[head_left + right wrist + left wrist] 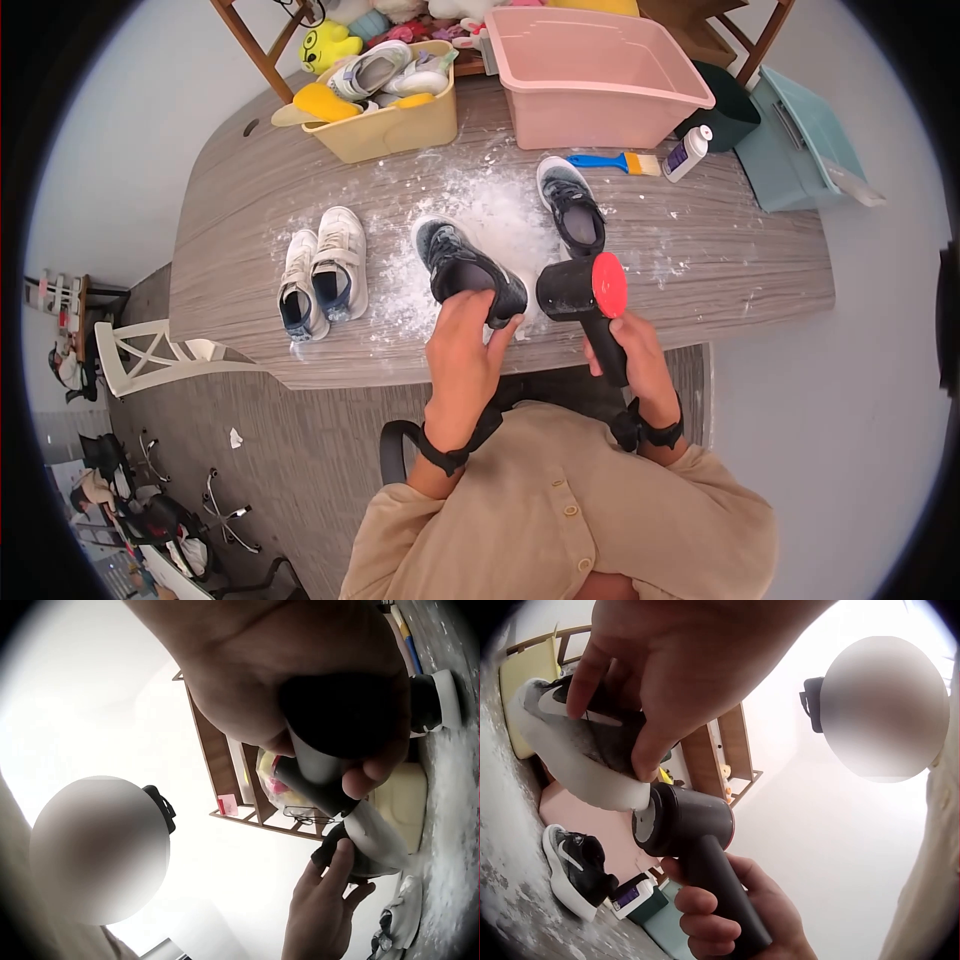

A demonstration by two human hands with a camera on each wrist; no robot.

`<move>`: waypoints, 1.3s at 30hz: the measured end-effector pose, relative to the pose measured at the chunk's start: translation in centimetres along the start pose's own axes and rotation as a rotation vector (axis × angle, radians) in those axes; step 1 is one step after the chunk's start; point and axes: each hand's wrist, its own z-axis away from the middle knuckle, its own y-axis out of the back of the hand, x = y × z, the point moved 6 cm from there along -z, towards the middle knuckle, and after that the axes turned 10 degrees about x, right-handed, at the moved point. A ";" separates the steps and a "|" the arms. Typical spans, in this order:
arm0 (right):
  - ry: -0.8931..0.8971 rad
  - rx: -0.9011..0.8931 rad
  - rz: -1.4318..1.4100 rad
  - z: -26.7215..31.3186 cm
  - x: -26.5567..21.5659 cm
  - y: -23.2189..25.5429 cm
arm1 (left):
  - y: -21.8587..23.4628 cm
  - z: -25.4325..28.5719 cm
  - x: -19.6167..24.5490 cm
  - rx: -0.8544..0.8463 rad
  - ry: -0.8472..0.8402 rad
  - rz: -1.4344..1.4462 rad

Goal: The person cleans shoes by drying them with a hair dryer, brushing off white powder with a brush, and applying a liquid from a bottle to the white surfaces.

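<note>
The left hand (463, 345) grips the heel of a black shoe (447, 246) with a white sole, fingers inside the opening and thumb outside. In the left wrist view the shoe (592, 761) is tilted, its sole by the head of a black handheld device (697, 821). That device (570, 290), red at its back end, is held by its handle in the right hand (645, 365). Behind it lies a second black shoe (575, 215). White powder (500, 210) covers the tabletop around the held shoe.
White shoes (340, 255) stand at the left. Along the back are a yellow bin (390, 130) with shoes, a pink bin (600, 115), a blue-handled brush (610, 162), a white bottle (688, 153) and a teal bin (790, 150). The table's front edge is close to the body.
</note>
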 end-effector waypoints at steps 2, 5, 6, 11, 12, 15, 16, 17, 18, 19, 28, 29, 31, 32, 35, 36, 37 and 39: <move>0.032 -0.005 0.005 -0.3 -0.3 -0.1 | 0.0 -0.4 0.4 -0.060 0.037 0.000; 0.026 -0.006 -0.010 -0.8 -0.3 0.1 | 0.2 -0.4 0.8 -0.133 0.051 0.019; 0.017 -0.007 -0.021 -1.1 -0.2 0.0 | 0.4 -0.4 0.7 -0.151 0.047 0.026; -0.010 0.004 -0.050 -1.7 0.0 -0.3 | 0.9 -0.5 0.4 -0.169 -0.019 0.067; -0.020 -0.012 -0.063 -1.7 0.0 -0.4 | 0.9 -0.5 0.4 -0.170 -0.042 0.077; -0.024 -0.005 -0.069 -1.7 -0.1 -0.4 | 1.1 -0.7 0.8 -0.149 -0.068 0.071; -0.023 0.002 -0.078 -1.7 -0.1 -0.3 | 1.1 -0.8 1.0 -0.160 -0.082 0.032; -0.022 0.010 -0.088 -1.7 0.0 -0.1 | 1.2 -0.9 1.3 -0.170 -0.095 -0.008; -0.021 0.017 -0.098 -1.7 0.0 0.0 | 1.3 -0.9 1.5 -0.180 -0.110 -0.047; -0.012 0.021 -0.096 -1.9 -0.1 0.1 | 1.2 -0.9 1.6 -0.182 -0.128 -0.029; 0.017 0.019 -0.094 -1.3 -0.5 -0.2 | 1.2 -0.7 1.1 -0.143 -0.128 -0.047; 0.028 0.035 -0.067 -0.9 -0.8 -0.3 | 1.1 -0.6 0.7 -0.132 -0.112 -0.049; 0.038 0.058 -0.048 -0.8 -0.8 -0.3 | 1.0 -0.6 0.5 -0.131 -0.111 -0.041; 0.034 0.063 -0.055 -0.8 -0.5 -0.1 | 1.0 -0.6 0.6 -0.141 -0.125 -0.033; 0.026 0.082 -0.100 -0.9 -0.2 0.6 | 0.5 -0.5 1.6 -0.209 -0.173 0.006; 0.023 0.085 -0.119 -1.0 -0.2 0.8 | 0.3 -0.4 1.9 -0.235 -0.188 0.019; 0.010 0.071 -0.136 -1.1 -0.2 0.8 | 0.3 -0.5 1.9 -0.223 -0.206 0.011; -0.015 0.044 -0.171 -1.1 -0.4 0.9 | 0.4 -0.5 2.0 -0.199 -0.242 -0.005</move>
